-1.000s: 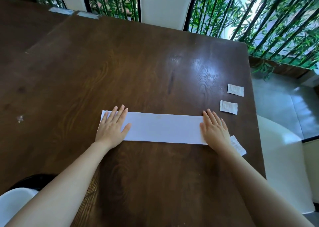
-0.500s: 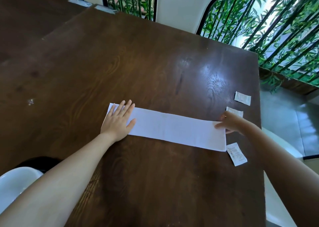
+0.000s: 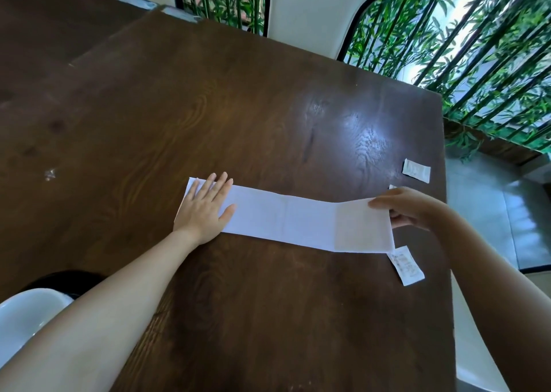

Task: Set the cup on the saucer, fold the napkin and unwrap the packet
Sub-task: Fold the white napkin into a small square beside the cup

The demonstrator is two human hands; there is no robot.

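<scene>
Dark wooden table (image 3: 268, 108): left hand (image 3: 204, 209) lies flat, fingers spread, anchoring the napkin (image 3: 286, 218) so right hand (image 3: 408, 206), fingers pinching its raised end, can fold.

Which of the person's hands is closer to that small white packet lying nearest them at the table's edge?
Right. The right hand lifts the napkin's end just above the packet. The left hand lies flat on the napkin's opposite end, far from the packet.
</scene>
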